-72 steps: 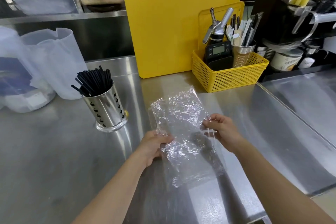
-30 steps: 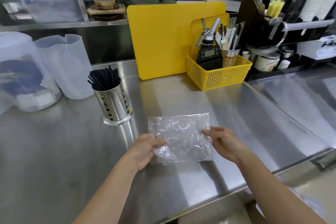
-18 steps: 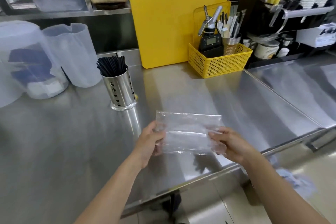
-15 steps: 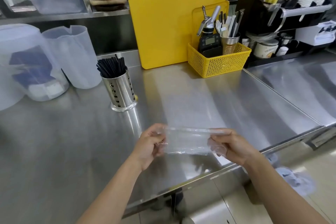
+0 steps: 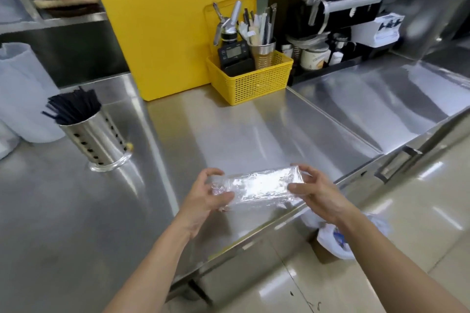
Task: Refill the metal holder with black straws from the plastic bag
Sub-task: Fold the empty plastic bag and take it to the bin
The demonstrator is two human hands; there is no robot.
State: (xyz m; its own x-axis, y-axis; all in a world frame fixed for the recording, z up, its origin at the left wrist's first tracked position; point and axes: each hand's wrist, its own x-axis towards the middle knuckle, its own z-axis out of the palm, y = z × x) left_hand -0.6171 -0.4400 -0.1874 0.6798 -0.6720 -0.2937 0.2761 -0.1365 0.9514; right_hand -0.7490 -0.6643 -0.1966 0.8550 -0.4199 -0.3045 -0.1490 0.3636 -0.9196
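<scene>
The perforated metal holder stands at the left of the steel counter, packed with black straws that fan out of its top. Near the counter's front edge I hold the clear plastic bag, folded into a narrow crinkled strip with nothing visible inside. My left hand pinches its left end and my right hand pinches its right end. The bag hangs just above the counter, well to the right of the holder.
A yellow cutting board leans at the back, with a yellow basket of tools beside it. Translucent plastic containers stand behind the holder. Below the counter edge lies a white bag on the floor.
I have folded the flat bag down into a narrow strip and drawn it toward the counter's front edge. The view has swung to the right.
</scene>
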